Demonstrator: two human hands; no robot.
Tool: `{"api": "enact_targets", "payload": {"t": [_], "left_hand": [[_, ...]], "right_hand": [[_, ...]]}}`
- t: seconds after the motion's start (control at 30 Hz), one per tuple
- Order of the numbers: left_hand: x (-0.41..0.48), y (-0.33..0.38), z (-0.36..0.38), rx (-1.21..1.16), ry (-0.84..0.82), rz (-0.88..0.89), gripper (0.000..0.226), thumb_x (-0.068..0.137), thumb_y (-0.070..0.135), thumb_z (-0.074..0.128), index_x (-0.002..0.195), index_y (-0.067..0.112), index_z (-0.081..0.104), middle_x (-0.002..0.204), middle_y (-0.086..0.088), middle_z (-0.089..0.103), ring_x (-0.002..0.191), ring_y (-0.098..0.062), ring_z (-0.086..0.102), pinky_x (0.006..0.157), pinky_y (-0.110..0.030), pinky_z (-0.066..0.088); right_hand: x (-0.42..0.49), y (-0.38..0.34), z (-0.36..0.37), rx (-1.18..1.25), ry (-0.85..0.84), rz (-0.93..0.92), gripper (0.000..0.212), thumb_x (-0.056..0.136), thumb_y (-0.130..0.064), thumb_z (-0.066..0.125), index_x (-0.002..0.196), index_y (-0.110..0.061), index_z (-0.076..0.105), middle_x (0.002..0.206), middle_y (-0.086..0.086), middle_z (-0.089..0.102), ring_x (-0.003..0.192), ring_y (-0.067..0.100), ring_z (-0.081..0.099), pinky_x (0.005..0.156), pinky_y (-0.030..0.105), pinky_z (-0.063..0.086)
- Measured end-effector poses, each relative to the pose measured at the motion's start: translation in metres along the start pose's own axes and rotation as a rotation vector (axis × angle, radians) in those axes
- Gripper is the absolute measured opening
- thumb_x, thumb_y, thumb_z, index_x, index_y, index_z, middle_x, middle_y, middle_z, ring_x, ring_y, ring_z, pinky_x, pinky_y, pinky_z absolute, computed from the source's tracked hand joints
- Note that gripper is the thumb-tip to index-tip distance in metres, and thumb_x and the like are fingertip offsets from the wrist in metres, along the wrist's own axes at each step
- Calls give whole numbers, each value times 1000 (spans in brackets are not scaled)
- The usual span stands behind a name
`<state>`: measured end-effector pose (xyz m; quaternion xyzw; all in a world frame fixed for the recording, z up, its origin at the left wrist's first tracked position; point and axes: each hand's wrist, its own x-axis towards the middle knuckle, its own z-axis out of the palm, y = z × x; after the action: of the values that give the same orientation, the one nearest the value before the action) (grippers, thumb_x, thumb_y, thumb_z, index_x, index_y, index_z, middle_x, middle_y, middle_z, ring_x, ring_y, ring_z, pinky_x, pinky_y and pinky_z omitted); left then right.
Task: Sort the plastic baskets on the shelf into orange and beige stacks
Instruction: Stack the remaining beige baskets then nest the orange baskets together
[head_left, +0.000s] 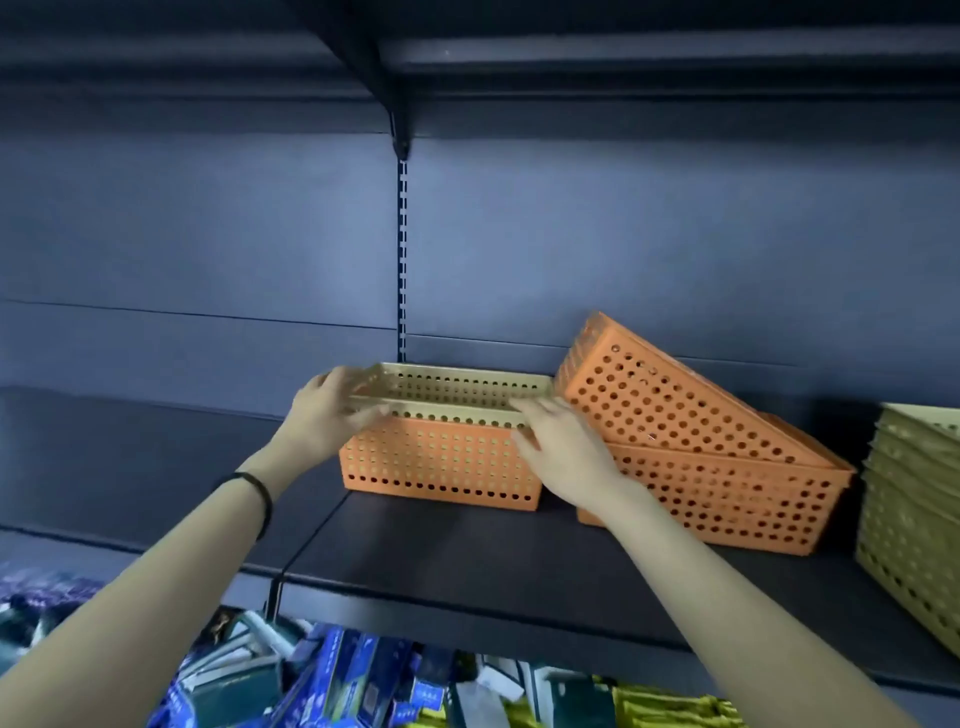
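Note:
A beige perforated basket (457, 387) sits nested inside an orange basket (441, 462) on the dark shelf (467, 566). My left hand (324, 410) grips the beige basket's left rim. On its front right rim rests my right hand (563, 447), fingers curled over the edge. To the right, one orange basket (670, 395) lies tilted on top of another orange basket (727, 499). A stack of several beige baskets (914, 499) stands at the far right edge of the view.
The shelf's dark back panel has a slotted upright (402, 260) in the middle, and another shelf hangs overhead. Blue and yellow packaged goods (337, 680) fill the level below. Left of the baskets the shelf surface (156, 452) shows bare.

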<state>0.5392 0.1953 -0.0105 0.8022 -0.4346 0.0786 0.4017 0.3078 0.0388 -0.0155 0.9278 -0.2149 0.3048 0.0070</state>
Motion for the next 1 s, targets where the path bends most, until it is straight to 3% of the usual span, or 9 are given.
{"api": "enact_targets", "payload": {"t": [0.1,0.17,0.23,0.43,0.6,0.7,0.83,0.93,1.0], "left_hand": [[12,-13,10,-47,-43,-5,54,82,38,70,127,11,55,128,-9,60,129,-31,44,107,-45,35],[17,-16,10,-135,-18,-41,32,83,31,70,107,10,64,110,-8,66,107,-24,57,89,-34,44],[19,-19,9,-214,-25,-75,18,84,26,70,94,12,66,100,-4,66,97,-19,56,80,-26,39],[22,-37,8,-383,-27,-76,3,85,23,70,83,22,67,93,-3,68,92,-22,60,77,-29,45],[19,-45,15,-491,42,-80,2,83,22,72,83,23,70,91,1,69,95,-19,62,85,-33,48],[20,-47,12,-544,74,-52,4,84,23,70,87,23,71,104,3,71,107,-19,63,97,-38,47],[18,-40,2,-633,122,-5,22,88,21,66,107,32,66,90,-1,71,91,-18,65,93,-41,51],[20,-28,-4,-779,187,-26,47,88,22,65,129,38,48,100,-2,72,93,-12,67,85,-35,50],[24,-20,-8,-832,240,-45,67,86,29,68,143,34,32,109,0,72,102,-9,66,89,-32,47]], "right_hand": [[5,7,9,-6,79,68,42,97,-21,45,138,-13,47,138,7,54,132,21,43,111,36,31],[8,14,11,-13,116,99,40,96,-22,47,135,-13,51,135,6,57,129,21,46,109,36,35],[11,20,12,-14,91,112,40,95,-25,49,133,-13,53,134,5,57,129,20,44,107,35,35],[13,24,21,85,127,149,41,93,-31,55,129,-13,57,139,1,52,131,18,43,108,32,34],[13,21,33,157,214,179,27,92,-24,59,113,-11,68,131,3,58,121,17,52,103,27,37],[16,20,29,227,220,151,18,92,-20,59,103,-9,69,120,3,60,105,15,57,93,24,41],[24,13,18,288,298,94,17,94,-14,56,104,-6,67,122,3,56,107,5,47,99,18,35],[33,6,9,333,399,102,18,94,-12,54,108,-6,65,125,3,55,113,3,44,97,1,21],[40,0,2,380,469,108,18,94,-10,53,109,-6,63,127,4,54,115,3,43,100,2,22]]}}
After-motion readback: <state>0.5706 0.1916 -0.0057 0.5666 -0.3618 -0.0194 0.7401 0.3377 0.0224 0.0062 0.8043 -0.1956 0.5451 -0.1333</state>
